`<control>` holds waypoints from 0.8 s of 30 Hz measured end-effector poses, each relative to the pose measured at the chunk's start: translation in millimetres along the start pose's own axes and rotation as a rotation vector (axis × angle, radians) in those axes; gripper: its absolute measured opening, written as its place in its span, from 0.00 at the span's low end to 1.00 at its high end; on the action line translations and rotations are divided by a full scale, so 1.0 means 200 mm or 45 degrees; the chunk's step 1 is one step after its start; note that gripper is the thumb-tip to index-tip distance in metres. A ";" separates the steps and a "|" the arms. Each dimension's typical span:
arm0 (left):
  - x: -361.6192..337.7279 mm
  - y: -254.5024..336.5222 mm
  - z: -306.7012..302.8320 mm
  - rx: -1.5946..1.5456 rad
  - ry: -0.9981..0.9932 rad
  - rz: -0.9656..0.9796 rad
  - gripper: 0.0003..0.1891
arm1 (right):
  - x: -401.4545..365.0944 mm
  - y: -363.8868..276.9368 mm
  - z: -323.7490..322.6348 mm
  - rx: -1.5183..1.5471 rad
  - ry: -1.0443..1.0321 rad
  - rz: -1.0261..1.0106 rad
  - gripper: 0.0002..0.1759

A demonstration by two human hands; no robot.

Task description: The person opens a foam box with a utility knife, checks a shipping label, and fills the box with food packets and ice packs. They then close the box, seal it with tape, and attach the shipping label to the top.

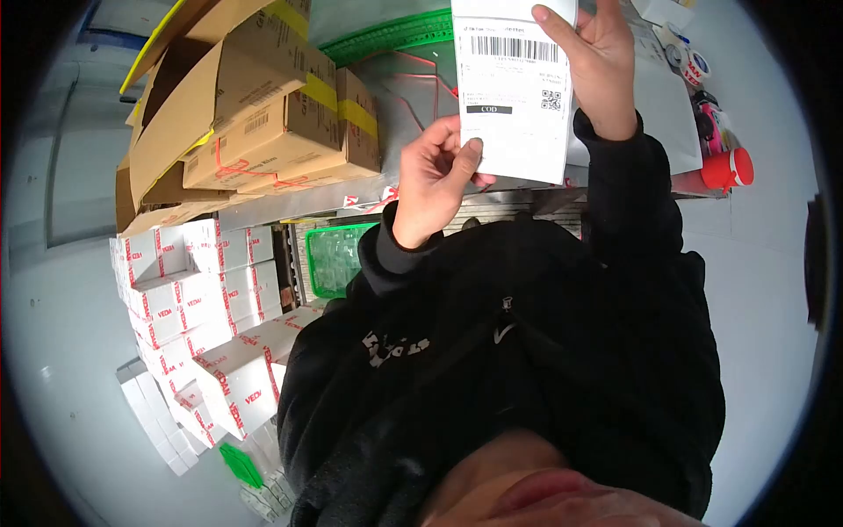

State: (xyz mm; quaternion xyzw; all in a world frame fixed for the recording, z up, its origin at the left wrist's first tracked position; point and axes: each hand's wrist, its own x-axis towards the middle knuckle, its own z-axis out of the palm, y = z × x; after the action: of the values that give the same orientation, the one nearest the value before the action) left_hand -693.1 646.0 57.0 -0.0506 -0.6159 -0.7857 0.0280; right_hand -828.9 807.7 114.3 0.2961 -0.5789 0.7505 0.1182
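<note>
A white printed label sheet [514,114] with a barcode, a QR code and a black "COD" box is held up over the table [399,97]. My left hand [439,176] pinches its lower left corner, thumb on the printed face. At the upper right edge, my right hand [601,66] grips the same sheet, its thumb also on the front. Part of the sheet's top is cut off by the frame edge.
Brown cartons [263,123] stand on the table at the left. Below them are stacked white boxes [176,307] with red lettering and a green crate [329,255]. Tape rolls [694,68] and a red cylindrical object [727,169] lie at the right.
</note>
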 end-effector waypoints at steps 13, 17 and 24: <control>0.04 -0.08 0.14 0.064 0.230 -0.047 0.13 | 0.04 0.12 -0.16 0.060 -0.144 0.244 0.40; 0.06 -0.21 0.11 0.145 0.289 -0.082 0.13 | -0.01 0.27 -0.19 0.195 -0.170 0.124 0.45; 0.05 -0.39 0.08 0.062 0.369 -0.173 0.16 | -0.06 0.42 -0.25 0.250 -0.225 0.352 0.48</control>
State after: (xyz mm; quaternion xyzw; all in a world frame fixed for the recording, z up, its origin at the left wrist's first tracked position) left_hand -709.8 680.6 -13.0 0.1060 -0.6263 -0.7696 0.0646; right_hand -879.2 831.9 32.5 0.2887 -0.5461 0.7835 -0.0670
